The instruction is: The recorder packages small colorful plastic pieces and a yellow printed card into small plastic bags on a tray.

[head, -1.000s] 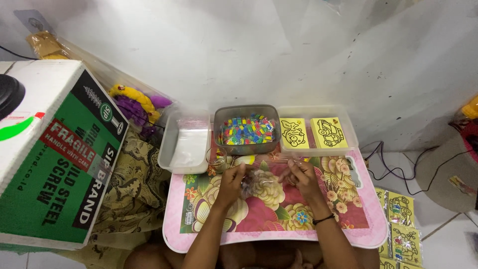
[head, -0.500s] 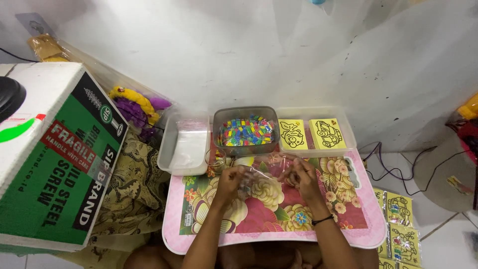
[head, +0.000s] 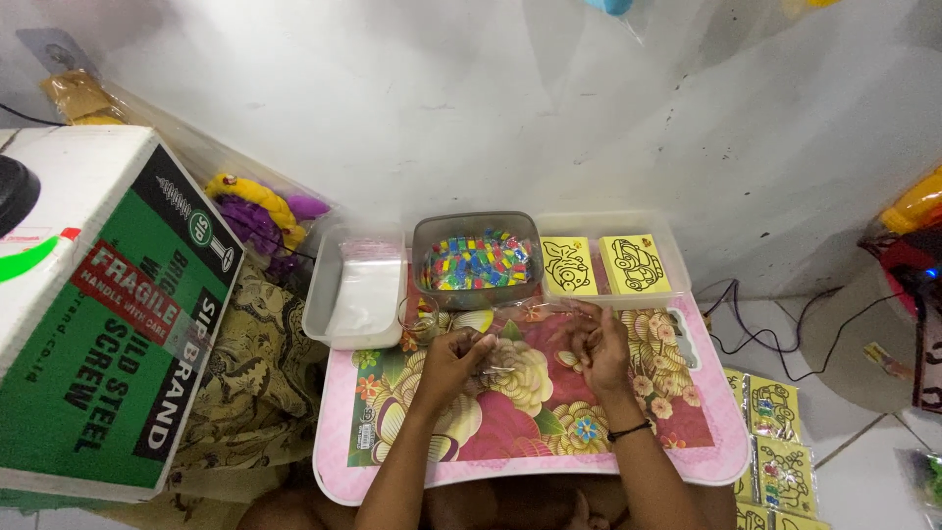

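Both my hands hover over a small pink table (head: 339,461) with a flowered top. My left hand (head: 453,355) and my right hand (head: 595,345) pinch the two sides of a clear plastic bag (head: 520,339) stretched between them. Just behind the hands stands a grey tub (head: 424,236) filled with small coloured pieces (head: 478,262). A clear tray (head: 669,240) to its right holds two yellow picture cards (head: 601,265) with black outline drawings. To the left, another clear tray (head: 316,304) holds clear plastic bags.
A large green and white cardboard box (head: 108,314) stands at the left. Purple and yellow toys (head: 260,216) lie against the white wall. More yellow cards in sleeves (head: 770,432) lie on the floor at the right, near black cables (head: 746,304).
My hands moved slightly up the table toward the tub, still holding the clear bag between them.
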